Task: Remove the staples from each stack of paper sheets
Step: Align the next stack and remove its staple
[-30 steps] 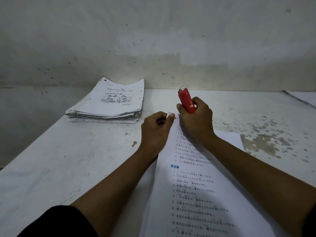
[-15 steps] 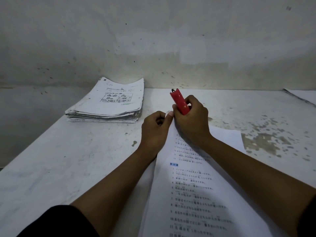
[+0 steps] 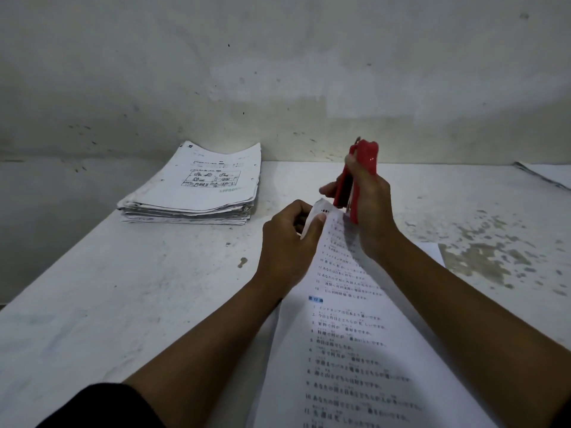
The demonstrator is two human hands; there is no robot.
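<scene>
- The stapled sheets point(image 3: 349, 350) lay straight ahead of me on the table point(image 3: 123, 288), their long axis running from my chest out toward the wall, with the top left corner point(image 3: 321, 208) at the far end, lifted off the surface.
- That corner sat between my two hands, touching the left one and just below the tip of the tool, so I judged the coming move turned on bringing the lower end of the red staple remover point(image 3: 355, 183) down onto it.
- My left hand point(image 3: 287, 242) was curled, thumb and fingers pinching the raised corner and bending it up.
- My right hand point(image 3: 367, 211) was clamped round the staple remover, holding it nearly upright, its lower end just above and beside the pinched corner; the right hand was the nearer one to the working end.
- I could not make out the staple itself; it was too small or hidden by the fold.
- A thick stack of papers point(image 3: 197, 193) rested well apart to the left, near the wall, which I took for finished or waiting sets, though I could not tell which.
</scene>
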